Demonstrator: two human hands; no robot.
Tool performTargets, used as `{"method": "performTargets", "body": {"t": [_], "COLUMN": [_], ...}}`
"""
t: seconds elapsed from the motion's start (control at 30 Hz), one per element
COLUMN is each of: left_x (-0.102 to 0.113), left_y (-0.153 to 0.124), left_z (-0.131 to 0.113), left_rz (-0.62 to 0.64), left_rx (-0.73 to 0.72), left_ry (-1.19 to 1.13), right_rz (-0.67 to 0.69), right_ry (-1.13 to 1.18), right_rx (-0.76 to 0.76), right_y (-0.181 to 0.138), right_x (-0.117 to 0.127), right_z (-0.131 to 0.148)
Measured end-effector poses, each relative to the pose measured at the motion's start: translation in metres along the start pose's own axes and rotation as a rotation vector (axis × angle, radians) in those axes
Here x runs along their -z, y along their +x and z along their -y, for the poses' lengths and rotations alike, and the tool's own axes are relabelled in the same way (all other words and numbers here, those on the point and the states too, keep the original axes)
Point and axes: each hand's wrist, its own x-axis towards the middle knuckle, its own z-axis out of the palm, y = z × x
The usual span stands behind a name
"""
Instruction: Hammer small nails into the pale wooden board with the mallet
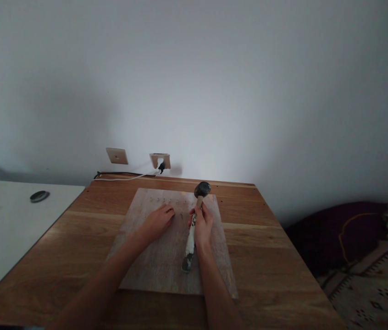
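My right hand grips a mallet by its handle, close under the dark round head. The handle is pale, with worn dark patches toward its end. A wooden board lies flat beneath both hands. Along its far part stands a row of several small nails. My left hand is on the board just short of this row, its fingers curled together; what they hold, if anything, is hidden. Between the two hands is a single small nail.
The board rests on a brown wooden table against a wall. Behind it are a socket with a plug and cables. At left, a white surface carries a dark round lid-like object. Patterned fabric lies at right.
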Motion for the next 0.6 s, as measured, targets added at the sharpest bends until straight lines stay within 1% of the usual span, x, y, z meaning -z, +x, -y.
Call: {"method": "performTargets", "body": {"t": [0.07,0.13,0.2,0.23,0.27,0.33,0.43,0.5,0.6], "left_x": [0.000,-0.001,-0.004,-0.005,-0.007,-0.009,-0.010,-0.009,-0.007], "left_y": [0.001,0.007,0.015,0.020,0.025,0.033,0.041,0.043,0.046], "left_z": [-0.005,-0.013,-0.025,-0.030,-0.036,-0.044,-0.048,-0.046,-0.042], "left_rz": [-0.032,-0.059,-0.055,-0.040,-0.014,0.056,0.140,0.157,0.142], "left_rx": [0.027,0.097,0.170,0.181,0.164,0.075,-0.044,-0.091,-0.171], "left_ry": [-0.016,-0.039,-0.059,-0.066,-0.071,-0.075,-0.047,-0.016,0.013], "right_rz": [0.009,0.004,-0.011,-0.024,-0.042,-0.086,-0.133,-0.153,-0.177], "right_ry": [0.010,0.020,0.026,0.027,0.027,0.031,0.045,0.065,0.100], "right_rx": [-0.011,0.001,0.020,0.022,0.021,0.021,0.043,0.049,0.035], "right_y": [0.000,0.001,0.002,0.003,0.003,0.002,0.000,0.000,0.002], "right_x": [-0.001,0.000,0.001,0.001,0.002,0.002,0.002,0.002,0.003], "right_z": [-0.001,-0.002,-0.001,-0.001,0.000,0.003,0.007,0.009,0.009]}}
